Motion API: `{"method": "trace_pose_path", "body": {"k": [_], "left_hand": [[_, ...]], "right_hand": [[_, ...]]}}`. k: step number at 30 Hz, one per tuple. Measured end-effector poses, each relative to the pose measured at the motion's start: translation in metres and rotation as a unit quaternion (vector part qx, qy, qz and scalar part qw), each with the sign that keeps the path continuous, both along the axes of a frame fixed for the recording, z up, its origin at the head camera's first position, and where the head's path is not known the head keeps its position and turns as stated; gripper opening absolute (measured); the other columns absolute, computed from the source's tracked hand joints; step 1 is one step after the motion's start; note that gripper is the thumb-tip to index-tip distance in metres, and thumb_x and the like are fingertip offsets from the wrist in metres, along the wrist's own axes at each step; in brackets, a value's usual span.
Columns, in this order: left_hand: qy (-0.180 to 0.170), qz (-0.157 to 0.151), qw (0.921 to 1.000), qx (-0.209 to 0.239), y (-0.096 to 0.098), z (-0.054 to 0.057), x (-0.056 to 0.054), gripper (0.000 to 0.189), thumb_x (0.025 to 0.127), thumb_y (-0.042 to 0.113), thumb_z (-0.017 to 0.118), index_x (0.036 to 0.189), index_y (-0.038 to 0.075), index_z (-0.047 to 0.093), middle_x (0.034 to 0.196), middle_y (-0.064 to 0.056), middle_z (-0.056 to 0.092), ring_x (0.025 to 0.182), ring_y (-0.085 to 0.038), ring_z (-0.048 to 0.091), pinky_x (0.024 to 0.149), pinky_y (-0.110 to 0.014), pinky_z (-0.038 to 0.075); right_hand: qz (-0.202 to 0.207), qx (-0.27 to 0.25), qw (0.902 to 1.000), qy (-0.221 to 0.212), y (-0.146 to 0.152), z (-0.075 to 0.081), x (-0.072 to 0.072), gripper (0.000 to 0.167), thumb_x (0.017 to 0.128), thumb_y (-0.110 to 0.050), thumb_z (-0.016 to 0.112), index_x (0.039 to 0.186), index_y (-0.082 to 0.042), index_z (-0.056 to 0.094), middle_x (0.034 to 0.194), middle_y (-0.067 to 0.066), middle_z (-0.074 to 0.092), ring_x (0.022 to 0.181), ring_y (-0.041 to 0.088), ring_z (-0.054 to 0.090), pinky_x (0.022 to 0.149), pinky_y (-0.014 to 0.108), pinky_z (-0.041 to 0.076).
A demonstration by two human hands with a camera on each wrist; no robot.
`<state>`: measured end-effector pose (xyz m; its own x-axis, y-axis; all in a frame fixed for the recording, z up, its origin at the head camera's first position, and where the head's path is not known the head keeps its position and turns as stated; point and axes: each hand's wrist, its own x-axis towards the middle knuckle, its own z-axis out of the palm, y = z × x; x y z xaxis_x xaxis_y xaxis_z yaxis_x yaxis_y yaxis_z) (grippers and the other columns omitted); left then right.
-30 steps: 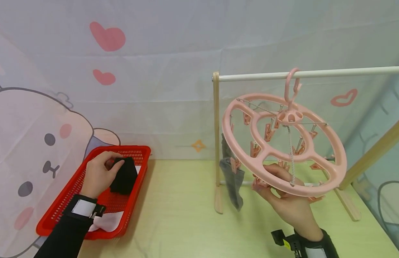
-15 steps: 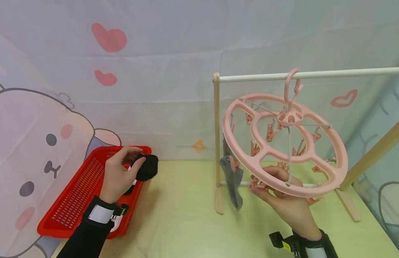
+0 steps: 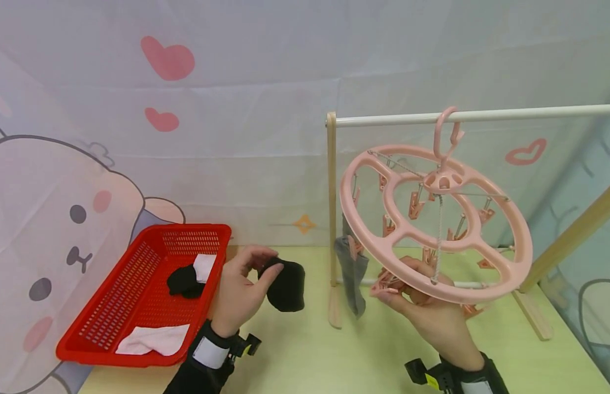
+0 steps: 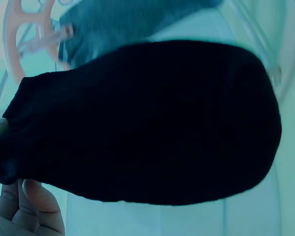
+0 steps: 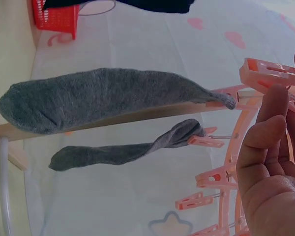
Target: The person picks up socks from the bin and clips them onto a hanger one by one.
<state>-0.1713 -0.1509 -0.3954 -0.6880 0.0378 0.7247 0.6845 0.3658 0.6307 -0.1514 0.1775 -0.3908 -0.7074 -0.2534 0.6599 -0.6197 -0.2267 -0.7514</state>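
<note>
My left hand [image 3: 241, 290] pinches a black sock [image 3: 287, 287] by one end. The sock hangs over the table between the basket and the rack, and fills much of the left wrist view. My right hand [image 3: 430, 317] is under the front of a pink round drying hanger [image 3: 379, 249], squeezing one of its clothespins [image 5: 268, 73] between thumb and fingers. Two grey socks, a nearer one [image 5: 103, 98] and a farther one [image 5: 123, 153], dangle from neighbouring clothespins in the right wrist view. Part of the right hand lies behind the ring in the head view.
At left stands a red basket [image 3: 137, 360] with a pink-white sock [image 3: 154, 339], a black bundle [image 3: 184, 282] and a white piece of cloth [image 3: 205, 267]. The hanger's hook sits on the white bar [image 3: 384, 119] of a wooden rack [image 3: 332, 208]. A printed cloth backs the table.
My left hand has lifted the black sock out of the basket and carried it right, toward the hanger. My right hand stays at its clothespin, with the hanger tilting slightly.
</note>
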Motion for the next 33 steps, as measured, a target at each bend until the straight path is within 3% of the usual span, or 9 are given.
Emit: {"method": "trace_pose_path", "body": {"k": [7,11,17,22,28,33], "left_hand": [[-0.015,-0.071,0.9973,0.007,0.039,-0.008,0.004,0.02,0.09,0.003,0.078,0.108,0.008,0.071,0.097,-0.006,0.073,0.08,-0.013,0.063,0.067,-0.024,0.053],[-0.005,-0.099,0.9951,0.001,0.056,-0.011,0.006,0.019,0.091,0.003,0.077,0.108,0.009,0.071,0.098,-0.005,0.073,0.083,-0.014,0.065,0.067,-0.024,0.053],[0.02,-0.123,0.9921,-0.001,0.077,-0.012,0.011,0.019,0.091,0.002,0.076,0.107,0.01,0.071,0.096,-0.004,0.072,0.083,-0.014,0.068,0.071,-0.026,0.057],[0.038,-0.147,0.9883,-0.008,0.088,-0.013,0.015,0.021,0.09,-0.003,0.074,0.107,0.008,0.069,0.097,-0.005,0.068,0.087,-0.013,0.071,0.075,-0.026,0.061],[0.048,-0.157,0.9861,-0.026,0.096,-0.016,0.018,0.02,0.09,-0.004,0.073,0.106,0.008,0.069,0.098,-0.004,0.068,0.089,-0.013,0.073,0.077,-0.023,0.061],[0.062,-0.159,0.9848,-0.034,0.099,-0.016,0.02,0.021,0.09,-0.005,0.073,0.106,0.008,0.069,0.097,-0.004,0.07,0.087,-0.011,0.072,0.076,-0.02,0.06]], "right_hand": [[0.005,0.017,0.9989,-0.045,-0.01,0.003,0.008,0.034,0.087,0.022,0.066,0.117,0.007,0.067,0.104,0.008,0.076,0.096,0.021,0.074,0.087,0.029,0.06],[0.01,0.021,0.9989,-0.041,-0.015,0.002,0.011,0.032,0.088,0.022,0.065,0.117,0.007,0.067,0.105,0.008,0.076,0.098,0.022,0.073,0.091,0.029,0.058],[0.022,-0.017,0.9996,-0.007,-0.02,0.001,0.01,0.036,0.086,0.028,0.061,0.117,0.012,0.065,0.106,0.014,0.076,0.102,0.026,0.073,0.094,0.029,0.058],[0.022,-0.021,0.9995,-0.008,-0.022,0.001,0.012,0.035,0.086,0.028,0.06,0.117,0.012,0.066,0.106,0.015,0.077,0.104,0.025,0.074,0.098,0.029,0.057],[0.035,-0.039,0.9986,0.009,-0.026,0.001,0.014,0.034,0.086,0.029,0.058,0.116,0.015,0.065,0.103,0.016,0.078,0.101,0.025,0.076,0.101,0.031,0.056],[0.02,-0.04,0.9989,0.012,-0.026,0.0,0.016,0.037,0.085,0.029,0.059,0.118,0.013,0.065,0.104,0.014,0.078,0.102,0.022,0.076,0.098,0.028,0.056]]}}
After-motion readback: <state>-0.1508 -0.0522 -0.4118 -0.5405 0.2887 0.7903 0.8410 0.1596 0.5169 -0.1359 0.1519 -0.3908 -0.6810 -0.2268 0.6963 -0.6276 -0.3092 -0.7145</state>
